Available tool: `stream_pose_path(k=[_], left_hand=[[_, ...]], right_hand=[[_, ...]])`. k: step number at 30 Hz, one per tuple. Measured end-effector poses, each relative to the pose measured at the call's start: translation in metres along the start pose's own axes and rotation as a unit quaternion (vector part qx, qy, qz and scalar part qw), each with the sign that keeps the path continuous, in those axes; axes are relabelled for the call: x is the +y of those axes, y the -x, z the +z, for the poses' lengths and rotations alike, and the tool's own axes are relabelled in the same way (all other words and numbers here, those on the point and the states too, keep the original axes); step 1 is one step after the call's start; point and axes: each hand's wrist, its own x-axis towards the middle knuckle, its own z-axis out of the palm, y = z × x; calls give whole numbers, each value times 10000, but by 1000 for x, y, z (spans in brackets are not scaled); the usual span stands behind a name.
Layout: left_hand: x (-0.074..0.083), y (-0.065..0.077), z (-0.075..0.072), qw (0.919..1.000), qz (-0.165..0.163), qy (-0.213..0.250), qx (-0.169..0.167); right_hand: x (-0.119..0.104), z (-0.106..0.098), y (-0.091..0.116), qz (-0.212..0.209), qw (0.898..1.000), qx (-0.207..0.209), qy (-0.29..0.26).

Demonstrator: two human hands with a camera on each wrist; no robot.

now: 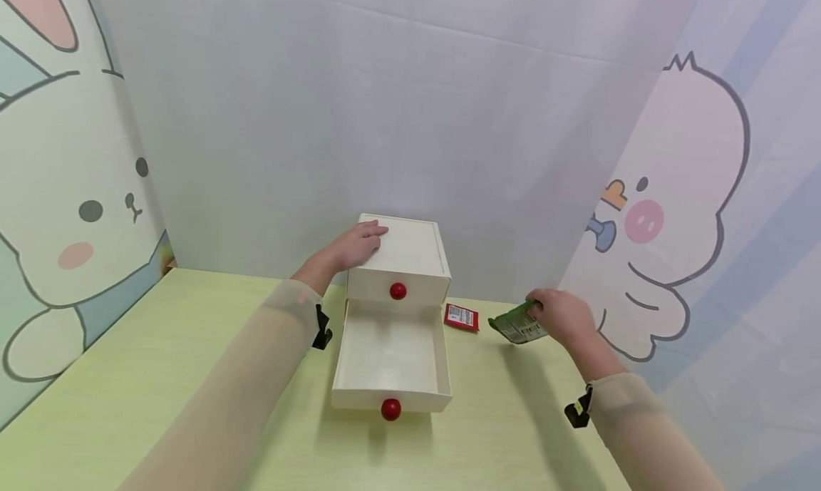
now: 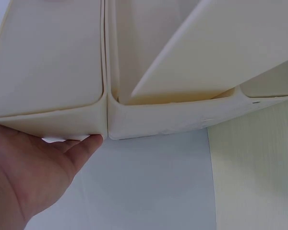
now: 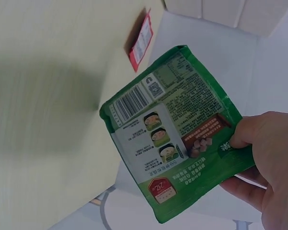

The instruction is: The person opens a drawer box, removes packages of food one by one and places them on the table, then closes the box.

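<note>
A white two-drawer box [image 1: 410, 245] stands at the back of the table, with its lower drawer [image 1: 391, 348] pulled out and bare inside. My left hand [image 1: 356, 246] rests on the left part of the box's top, fingers laid over the edge; the left wrist view shows the fingers against the box's side. Off to the right, my right hand [image 1: 567, 314] pinches a green food packet [image 3: 177, 134] by one end between thumb and fingers, holding it up over the table. Its printed back, with a barcode and small pictures, faces the right wrist camera.
A small red packet [image 1: 462, 318] lies on the table just right of the box. Red round knobs [image 1: 391, 409] stick out from both drawer fronts. The pale yellow-green table [image 1: 212, 348] ends at a grey curtain [image 1: 308, 120], with cartoon-printed sheets on both sides.
</note>
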Motion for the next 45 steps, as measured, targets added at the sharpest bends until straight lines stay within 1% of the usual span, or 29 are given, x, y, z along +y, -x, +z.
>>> stream_pose_path(k=[4,8,15,18,23,26,28,34,40,43,45], left_hand=[[1,0,0,10000,3,39,10],[1,0,0,10000,8,60,36],[2,1,0,10000,-31,-1,28],[2,1,0,10000,-60,10,18],[0,1,1,10000,-66,36,-2],[0,0,2,10000,-57,58,1],[0,0,2,10000,-44,70,4],[-1,-1,1,10000,-36,57,11],[-1,-1,2,10000,-40,43,11],[0,-1,2,10000,-52,38,28],[0,0,1,10000,-52,37,38]], right_hand=[[4,7,3,96,9997,-225,80],[3,13,5,32,9995,-291,133],[4,37,6,-89,9977,-578,348],[3,45,6,-106,9974,-606,363],[0,58,4,-74,9964,-751,385],[-3,65,1,30,9959,-799,427],[-4,70,-1,154,9958,-808,406],[-6,88,-6,255,9954,-882,266],[-6,99,-8,466,9913,-1234,16],[-5,105,-9,402,9901,-1341,-42],[-4,109,-9,276,9886,-1479,-75]])
